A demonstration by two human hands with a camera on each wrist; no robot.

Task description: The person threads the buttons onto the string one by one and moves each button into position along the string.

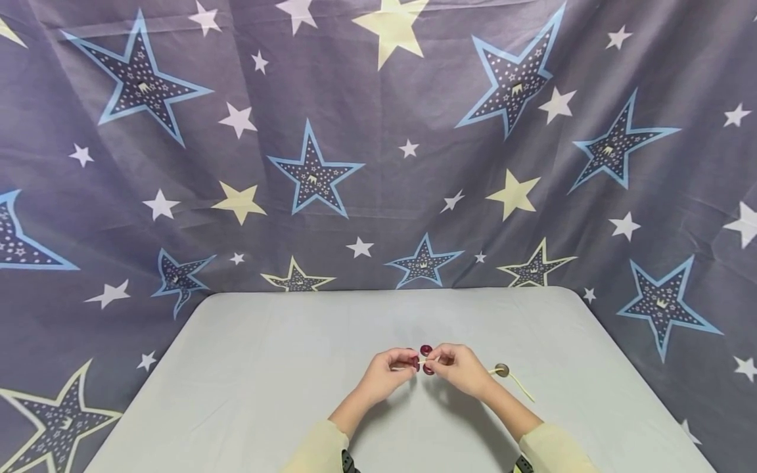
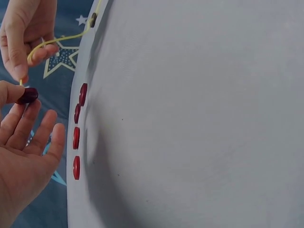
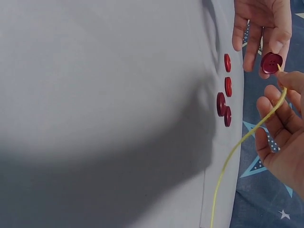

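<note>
A dark red round button [image 3: 271,62] with small holes is pinched between the thumb and fingers of my left hand [image 1: 383,376]. My right hand [image 1: 462,371] pinches a yellow cord [image 3: 232,152] close to its tip. That tip meets the button's face near the holes; whether it passes through I cannot tell. From the right hand the cord trails off to the right, where a brown button [image 1: 502,370] sits on it, on the table. In the left wrist view, the other fingers of the left hand [image 2: 28,156] are spread.
Several loose red and dark red buttons lie on the pale table [image 1: 284,394]; a bright red button [image 2: 76,138] and a dark red button [image 2: 83,94] are among them. A star-patterned curtain [image 1: 378,144] hangs behind the table and along its sides.
</note>
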